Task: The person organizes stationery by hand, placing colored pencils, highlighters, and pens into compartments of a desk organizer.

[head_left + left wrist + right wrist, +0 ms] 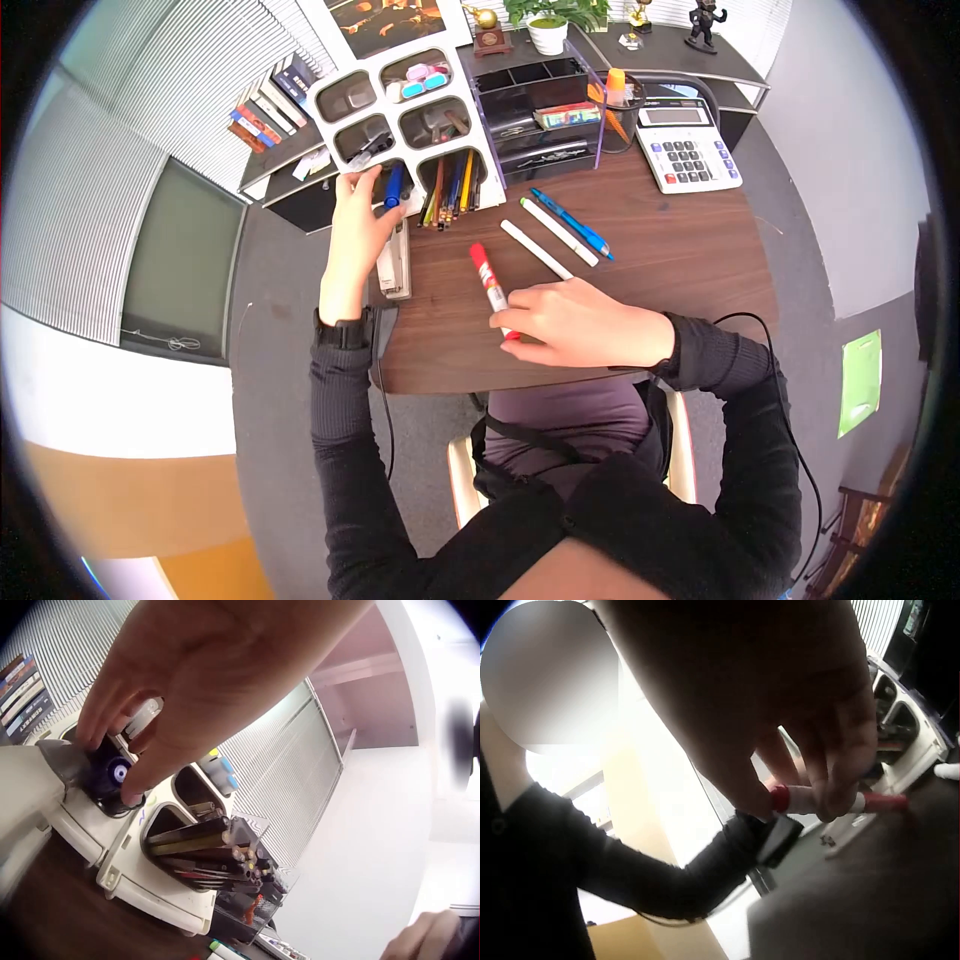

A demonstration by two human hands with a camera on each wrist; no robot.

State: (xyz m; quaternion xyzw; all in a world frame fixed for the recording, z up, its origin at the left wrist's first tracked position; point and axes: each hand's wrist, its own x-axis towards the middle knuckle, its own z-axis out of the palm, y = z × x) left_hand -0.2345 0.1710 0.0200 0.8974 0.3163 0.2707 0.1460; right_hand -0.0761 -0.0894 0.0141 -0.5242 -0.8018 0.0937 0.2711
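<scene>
My left hand (361, 222) is at a lower compartment of the white organizer (408, 62). Inside that compartment leans a blue marker (394, 186), its end facing out in the left wrist view, where my spread fingers and thumb (133, 796) lie on either side of it. A grey-white stapler (396, 270) stands just below that hand. Over the desk, my right hand (585, 325) pinches a red and white marker (487, 275) near its lower end, the red cap pointing away from me. Two white pens, one green-tipped (560, 232), and a blue pen (570, 223) lie beyond it.
Pencils (455, 190) fill the organizer's lower right compartment. Behind the brown desk (680, 270) surface stand a black tray rack (540, 110), a mesh cup (622, 120) and a calculator (686, 145). A cable (388, 420) hangs by the desk's left front corner.
</scene>
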